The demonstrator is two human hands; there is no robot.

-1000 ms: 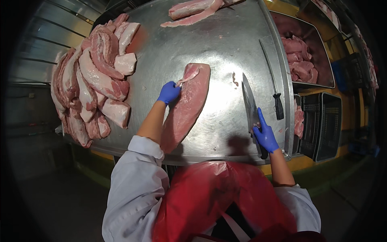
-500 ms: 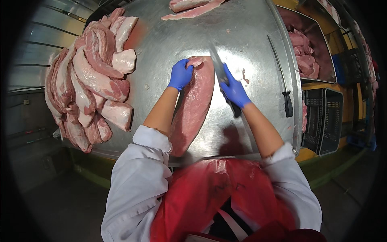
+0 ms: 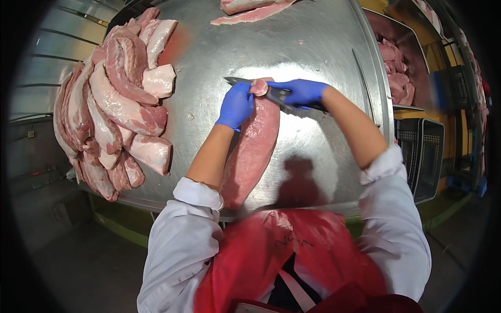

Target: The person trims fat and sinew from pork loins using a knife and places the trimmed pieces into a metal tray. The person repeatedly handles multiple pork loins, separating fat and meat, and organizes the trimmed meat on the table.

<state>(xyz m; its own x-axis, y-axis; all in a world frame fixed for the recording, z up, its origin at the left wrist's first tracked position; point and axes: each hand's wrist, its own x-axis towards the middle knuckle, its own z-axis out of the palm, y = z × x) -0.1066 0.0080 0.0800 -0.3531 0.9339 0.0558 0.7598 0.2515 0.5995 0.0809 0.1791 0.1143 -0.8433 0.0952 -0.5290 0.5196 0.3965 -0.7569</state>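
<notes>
A long slab of pink meat (image 3: 249, 151) lies lengthwise before me on the steel table. At its far end my left hand (image 3: 235, 107), in a blue glove, pinches a small pale-pink flap (image 3: 259, 87). My right hand (image 3: 301, 93), also gloved, is closed on a black-handled knife (image 3: 233, 81), whose blade lies crosswise at that end, tip pointing left. The flap and my fingers hide part of the blade.
A big pile of meat cuts (image 3: 120, 88) covers the left of the steel table (image 3: 203, 62). More strips (image 3: 253, 15) lie at the back. A honing rod (image 3: 359, 68) lies right, beside a bin of meat (image 3: 396, 73) and dark crates (image 3: 425, 159).
My right hand has moved up and left from the table's right side with the knife, which has swung from lengthwise to crosswise. My left hand stays at the slab's far end.
</notes>
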